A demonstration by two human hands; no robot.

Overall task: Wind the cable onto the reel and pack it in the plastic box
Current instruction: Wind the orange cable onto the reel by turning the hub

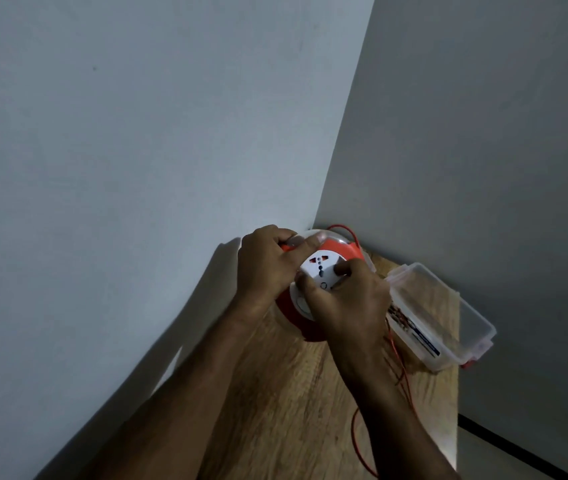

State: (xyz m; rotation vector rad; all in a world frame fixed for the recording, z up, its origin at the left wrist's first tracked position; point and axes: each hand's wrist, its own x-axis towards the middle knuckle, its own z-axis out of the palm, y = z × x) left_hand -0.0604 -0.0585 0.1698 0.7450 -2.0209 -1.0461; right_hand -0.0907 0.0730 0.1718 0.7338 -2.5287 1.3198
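Right hand [348,299] pinching the reel [320,271] hub to crank; left hand [268,263] curled round its rim, above the table [293,393] corner. Slack red cable [357,441] trailing beside the plastic box [448,317]; could snag there, dragging the box off.

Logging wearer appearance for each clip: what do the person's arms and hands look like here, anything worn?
Both forearms are bare up to the bottom edge of the picture, with no sleeves in view. The left hand and right hand wear no gloves, and no watch, bracelet or ring shows. The dim light hides finer marks.
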